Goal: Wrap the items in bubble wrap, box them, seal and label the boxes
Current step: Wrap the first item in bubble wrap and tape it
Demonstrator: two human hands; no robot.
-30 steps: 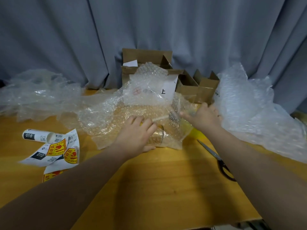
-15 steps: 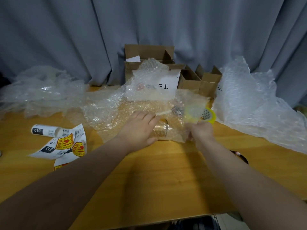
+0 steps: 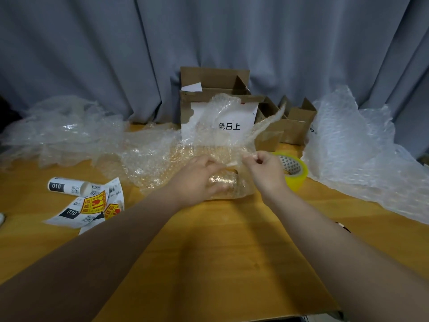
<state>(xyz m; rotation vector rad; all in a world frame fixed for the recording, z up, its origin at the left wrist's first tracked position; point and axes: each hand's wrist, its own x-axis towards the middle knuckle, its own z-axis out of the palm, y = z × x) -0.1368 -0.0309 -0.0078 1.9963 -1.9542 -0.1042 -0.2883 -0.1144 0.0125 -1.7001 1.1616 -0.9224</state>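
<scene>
Yellow tabletop [image 3: 209,263], grey curtain [image 3: 92,54] behind. Your right hand [image 3: 263,169] has set the tape roll [image 3: 293,170] down just beside it and now pinches a tape strip [image 3: 232,163]. Your left hand [image 3: 197,180] grips the wrapped item [image 3: 224,180], lying in its bubble wrap [image 3: 157,159]; I judge taping the wrap comes next.

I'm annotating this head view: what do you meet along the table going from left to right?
label roll → left hand → right hand → tape roll → loose bubble wrap
</scene>
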